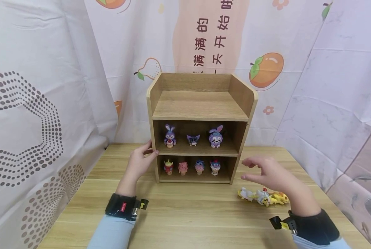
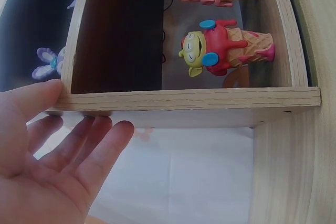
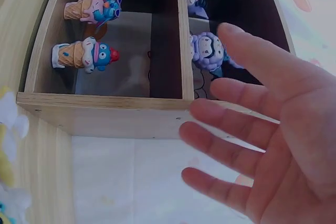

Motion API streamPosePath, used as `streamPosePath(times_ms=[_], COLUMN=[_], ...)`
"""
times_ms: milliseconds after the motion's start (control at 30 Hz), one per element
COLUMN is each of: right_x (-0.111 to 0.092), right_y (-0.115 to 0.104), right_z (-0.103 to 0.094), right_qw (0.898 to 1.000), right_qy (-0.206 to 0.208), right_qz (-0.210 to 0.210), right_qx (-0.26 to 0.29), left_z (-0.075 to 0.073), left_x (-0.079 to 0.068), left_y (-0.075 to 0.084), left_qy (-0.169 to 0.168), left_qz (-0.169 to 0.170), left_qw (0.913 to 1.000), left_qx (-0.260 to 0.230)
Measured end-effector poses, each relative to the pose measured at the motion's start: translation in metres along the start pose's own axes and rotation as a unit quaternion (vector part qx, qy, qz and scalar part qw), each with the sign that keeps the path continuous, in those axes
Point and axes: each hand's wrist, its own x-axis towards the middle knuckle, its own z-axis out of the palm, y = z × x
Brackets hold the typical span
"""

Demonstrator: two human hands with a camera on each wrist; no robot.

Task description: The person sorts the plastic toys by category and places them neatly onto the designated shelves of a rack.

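A small wooden shelf (image 1: 201,103) stands on the table. At its left side, my left hand (image 1: 140,160) holds the side board (image 2: 184,98), thumb on the front edge and fingers against the outer face. My right hand (image 1: 267,173) hovers by the right side, apart from it, fingers spread and holding nothing. On the middle tier are a purple rabbit figurine (image 1: 170,137), a small dark-purple figurine (image 1: 193,139) and a fluffy lilac figurine (image 1: 215,137). Several ice-cream-cone figurines line the bottom tier, among them a red-and-green one (image 1: 168,167) and a blue one with a red top (image 3: 94,55).
Several yellow and white figurines (image 1: 261,197) lie in a heap on the table (image 1: 185,214), below my right hand. A printed curtain (image 1: 126,52) hangs behind the shelf and along both sides. The shelf's top tier (image 1: 197,103) has raised side walls.
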Motion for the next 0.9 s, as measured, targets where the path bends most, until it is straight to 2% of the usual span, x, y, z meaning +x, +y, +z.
streamPosePath(times_ms=[133, 333, 567, 900], right_x=[-0.006, -0.012, -0.017, -0.021], right_y=[0.006, 0.014, 0.020, 0.029], right_z=[0.005, 0.013, 0.026, 0.038], right_qw=[0.999, 0.997, 0.990, 0.980], right_qy=[-0.021, -0.052, -0.106, -0.145], right_qz=[0.030, 0.048, 0.087, 0.130], right_qx=[0.007, 0.015, 0.036, 0.040], left_z=[0.000, 0.000, 0.000, 0.000], left_x=[0.000, -0.001, 0.000, 0.000], left_y=[0.000, 0.000, -0.002, -0.001], left_qy=[0.000, 0.000, -0.002, -0.001], left_qz=[0.000, -0.001, -0.002, -0.004], left_qw=[1.0000, 1.0000, 1.0000, 1.0000], left_qx=[-0.001, -0.008, -0.005, -0.003])
